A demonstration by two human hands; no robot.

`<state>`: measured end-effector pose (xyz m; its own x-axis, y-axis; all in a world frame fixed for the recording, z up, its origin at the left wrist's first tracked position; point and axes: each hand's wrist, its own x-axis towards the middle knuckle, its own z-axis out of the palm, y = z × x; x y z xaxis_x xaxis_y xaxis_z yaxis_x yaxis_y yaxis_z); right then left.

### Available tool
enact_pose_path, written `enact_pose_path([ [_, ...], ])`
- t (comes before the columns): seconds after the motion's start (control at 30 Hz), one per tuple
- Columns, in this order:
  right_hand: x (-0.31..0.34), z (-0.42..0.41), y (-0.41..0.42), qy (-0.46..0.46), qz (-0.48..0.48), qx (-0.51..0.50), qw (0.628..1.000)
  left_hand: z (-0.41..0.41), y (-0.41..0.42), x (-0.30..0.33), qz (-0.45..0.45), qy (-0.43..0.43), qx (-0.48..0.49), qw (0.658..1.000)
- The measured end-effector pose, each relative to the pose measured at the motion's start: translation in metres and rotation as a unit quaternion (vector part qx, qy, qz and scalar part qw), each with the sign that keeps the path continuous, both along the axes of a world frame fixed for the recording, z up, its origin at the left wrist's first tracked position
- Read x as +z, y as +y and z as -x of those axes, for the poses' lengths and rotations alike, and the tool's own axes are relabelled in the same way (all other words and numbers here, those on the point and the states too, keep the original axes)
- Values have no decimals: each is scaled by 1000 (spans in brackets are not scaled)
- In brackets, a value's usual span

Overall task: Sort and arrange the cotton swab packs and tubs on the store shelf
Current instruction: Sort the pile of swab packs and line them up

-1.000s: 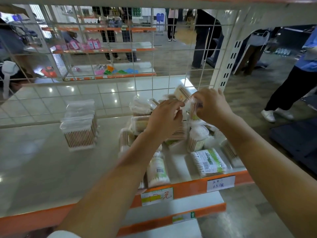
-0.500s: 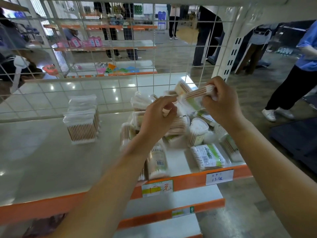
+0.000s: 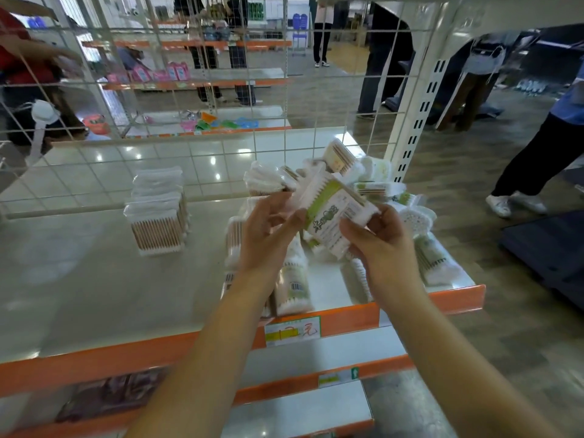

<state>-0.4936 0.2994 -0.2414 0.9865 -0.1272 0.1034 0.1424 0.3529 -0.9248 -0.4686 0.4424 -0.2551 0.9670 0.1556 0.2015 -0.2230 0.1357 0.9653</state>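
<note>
White wire grid panel (image 3: 221, 147), slotted upright post (image 3: 420, 99), grey tiled floor (image 3: 505, 311), orange-edged shelving beyond (image 3: 202, 83)

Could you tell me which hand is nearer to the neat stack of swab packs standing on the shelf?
Left. The left hand is just right of the stack, while the right hand is farther right, gripping a green-labelled pack.

Both forearms are bare to the frame's edge; left hand (image 3: 268, 230) and right hand (image 3: 380, 243) wear nothing.
</note>
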Motion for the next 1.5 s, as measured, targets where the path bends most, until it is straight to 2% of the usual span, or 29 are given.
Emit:
enact_pose_path([
  [0.07,-6,7,6,24,-46,8,999,6,-1,0,22,18,-1,1000],
  [0.2,-13,18,16,66,-126,35,989,16,-2,3,127,38,-39,990],
  [0.4,-20,37,28,109,-102,47,988,26,-2,5,205,57,-50,976],
  [0.5,-20,41,32,115,-147,39,982,28,-2,5,236,53,-75,967],
  [0.7,-18,42,33,98,-186,21,977,37,-5,1,216,94,-134,963],
  [1.0,-17,44,39,108,-150,31,982,42,5,5,235,114,-114,958],
  [1.1,-19,43,41,100,-125,-15,987,46,8,11,245,107,-96,959],
  [1.2,-17,44,38,-15,19,-126,992,48,12,11,209,89,-28,973],
  [1.27,-12,45,37,-93,129,-118,980,48,14,10,134,66,32,988],
  [1.33,-6,44,42,-115,203,-70,970,51,13,10,44,36,64,996],
  [1.4,-3,44,50,-119,216,-38,968,54,10,12,-9,8,63,998],
  [1.5,1,43,58,-117,180,-13,977,59,9,13,-44,-25,25,998],
])
